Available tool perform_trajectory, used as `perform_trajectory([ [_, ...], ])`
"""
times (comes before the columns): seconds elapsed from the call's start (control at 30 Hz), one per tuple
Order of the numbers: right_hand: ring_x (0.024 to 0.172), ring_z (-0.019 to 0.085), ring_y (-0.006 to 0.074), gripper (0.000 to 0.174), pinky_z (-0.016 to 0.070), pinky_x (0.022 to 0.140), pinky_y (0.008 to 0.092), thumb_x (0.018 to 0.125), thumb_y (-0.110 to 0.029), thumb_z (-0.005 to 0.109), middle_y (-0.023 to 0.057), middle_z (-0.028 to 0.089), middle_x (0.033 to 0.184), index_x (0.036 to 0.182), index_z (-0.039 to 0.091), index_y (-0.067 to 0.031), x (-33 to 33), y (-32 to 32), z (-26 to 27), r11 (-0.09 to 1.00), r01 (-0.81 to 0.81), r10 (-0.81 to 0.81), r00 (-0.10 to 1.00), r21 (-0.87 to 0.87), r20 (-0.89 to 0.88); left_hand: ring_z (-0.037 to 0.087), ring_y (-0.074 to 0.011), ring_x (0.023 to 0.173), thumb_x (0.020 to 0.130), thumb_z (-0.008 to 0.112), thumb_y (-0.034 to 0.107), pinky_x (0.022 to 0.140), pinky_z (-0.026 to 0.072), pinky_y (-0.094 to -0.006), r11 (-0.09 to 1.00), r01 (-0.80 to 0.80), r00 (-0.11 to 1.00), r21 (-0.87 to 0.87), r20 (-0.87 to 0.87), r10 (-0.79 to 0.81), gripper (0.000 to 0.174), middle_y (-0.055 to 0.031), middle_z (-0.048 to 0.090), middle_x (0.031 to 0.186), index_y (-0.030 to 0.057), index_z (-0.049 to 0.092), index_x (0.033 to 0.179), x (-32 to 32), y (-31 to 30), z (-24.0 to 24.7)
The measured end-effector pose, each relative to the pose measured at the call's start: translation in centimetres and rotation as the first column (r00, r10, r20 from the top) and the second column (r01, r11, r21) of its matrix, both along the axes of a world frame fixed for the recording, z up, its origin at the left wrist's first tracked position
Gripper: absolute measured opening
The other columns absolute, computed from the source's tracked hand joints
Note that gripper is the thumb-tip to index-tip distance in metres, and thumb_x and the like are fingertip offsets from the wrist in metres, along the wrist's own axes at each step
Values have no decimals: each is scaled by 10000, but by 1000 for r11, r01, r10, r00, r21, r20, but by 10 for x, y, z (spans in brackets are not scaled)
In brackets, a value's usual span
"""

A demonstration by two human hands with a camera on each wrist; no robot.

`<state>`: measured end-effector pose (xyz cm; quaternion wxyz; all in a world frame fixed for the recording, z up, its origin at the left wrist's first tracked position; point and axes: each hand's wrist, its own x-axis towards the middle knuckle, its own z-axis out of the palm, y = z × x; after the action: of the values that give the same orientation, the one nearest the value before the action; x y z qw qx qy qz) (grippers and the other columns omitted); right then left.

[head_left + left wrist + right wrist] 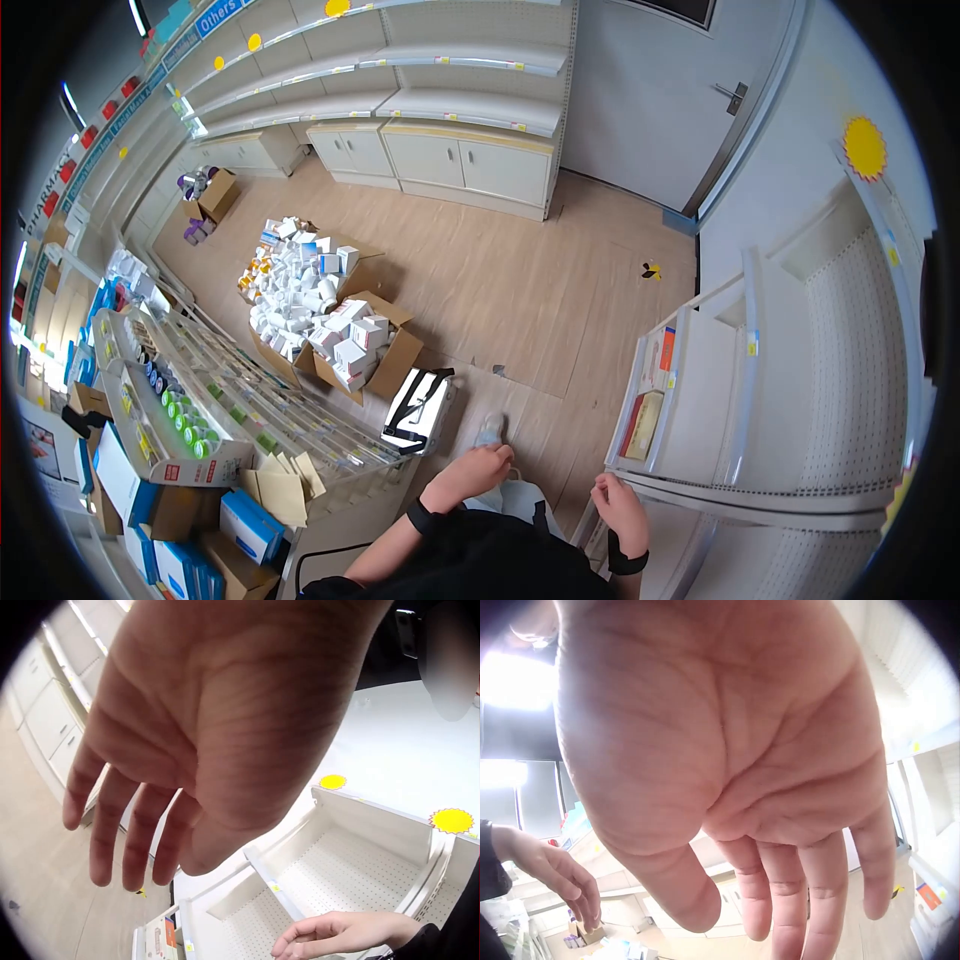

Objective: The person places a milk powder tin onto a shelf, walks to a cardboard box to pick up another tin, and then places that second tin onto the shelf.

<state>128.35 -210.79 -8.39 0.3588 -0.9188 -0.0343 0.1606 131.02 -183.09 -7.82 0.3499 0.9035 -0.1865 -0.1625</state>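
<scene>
In the head view the left hand is held in front of the body, above the legs, with nothing in it. The right hand hangs empty beside the lower shelf unit on the right. The left wrist view has the left hand close up, fingers loosely extended, and the right hand beyond it, fingers relaxed. From the right wrist, the right hand fills the picture, palm visible and fingers spread slightly; the left hand hangs relaxed at the left.
Open cartons heaped with white boxes stand on the floor, a white case with black straps beside them. Shelves with green-lidded jars are at left. A few boxes lie on the right shelf. A grey door is behind.
</scene>
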Motion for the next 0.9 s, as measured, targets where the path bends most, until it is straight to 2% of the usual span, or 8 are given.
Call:
perform_trajectory([
  [0.2, 736, 592, 294, 216, 465, 655, 340, 784, -150, 541, 165, 594, 797, 938, 512, -2, 86, 21, -10, 999, -41, 39, 997, -33, -64, 553, -336, 779, 790, 473, 135, 696, 438, -405, 988, -130, 992, -82, -13, 129, 157, -165, 551, 826, 22, 520, 887, 79, 30, -18],
  [0.23, 733, 580, 330, 219, 462, 641, 383, 778, -170, 552, 184, 586, 780, 916, 502, -7, 102, 26, -18, 999, -46, 46, 997, 7, -60, 553, -340, 778, 792, 471, 143, 696, 440, -406, 985, -147, 989, -89, -44, 144, 167, -171, 554, 827, 19, 521, 891, 92, 37, -27],
  [0.37, 794, 582, 316, 322, 465, 695, 362, 763, -244, 572, 179, 593, 838, 959, 509, 4, 178, 39, -48, 993, -108, 95, 976, -56, -197, 556, -343, 813, 822, 475, 195, 726, 446, -390, 992, -112, 972, -60, -213, 97, 218, -173, 570, 899, 21, 543, 935, 163, 69, -40],
  [0.53, 867, 559, 356, 451, 443, 767, 388, 759, -322, 559, 210, 579, 931, 1026, 495, 36, 310, 89, -45, 904, -317, 191, 900, -287, -393, 557, -333, 804, 799, 457, 179, 701, 445, -412, 957, -282, 959, -61, -36, 281, 190, -167, 566, 835, 25, 517, 891, 258, 119, -19],
  [0.57, 901, 544, 367, 472, 437, 780, 405, 766, -341, 544, 235, 559, 968, 1035, 488, 43, 339, 117, -10, 897, -329, 201, 898, -293, -392, 558, -336, 788, 795, 475, 175, 697, 448, -408, 945, -326, 945, -33, 3, 326, 186, -163, 569, 842, 26, 524, 896, 276, 131, -19],
  [0.73, 915, 548, 345, 488, 442, 775, 383, 780, -362, 533, 238, 560, 968, 1054, 483, 38, 447, 171, -6, 902, -388, 379, 922, -189, -82, 565, -331, 763, 779, 508, 160, 679, 462, -396, 875, -482, 869, 46, 151, 471, 175, -160, 576, 833, 30, 536, 892, 334, 180, -4],
  [0.8, 900, 566, 323, 489, 451, 761, 362, 784, -361, 545, 226, 574, 948, 1065, 482, 34, 482, 190, -19, 874, -441, 444, 896, -204, -32, 555, -339, 775, 775, 499, 158, 697, 449, -402, 846, -530, 840, -64, 95, 534, 165, -173, 568, 784, 20, 539, 857, 345, 192, 1],
  [0.9, 899, 567, 320, 493, 449, 777, 367, 794, -362, 533, 218, 575, 962, 1082, 475, 34, 527, 220, -39, 743, -590, 510, 805, -316, -304, 556, -349, 778, 784, 495, 174, 694, 456, -399, 799, -597, 802, -73, -23, 597, 185, -184, 572, 812, 25, 541, 883, 360, 208, -6],
])
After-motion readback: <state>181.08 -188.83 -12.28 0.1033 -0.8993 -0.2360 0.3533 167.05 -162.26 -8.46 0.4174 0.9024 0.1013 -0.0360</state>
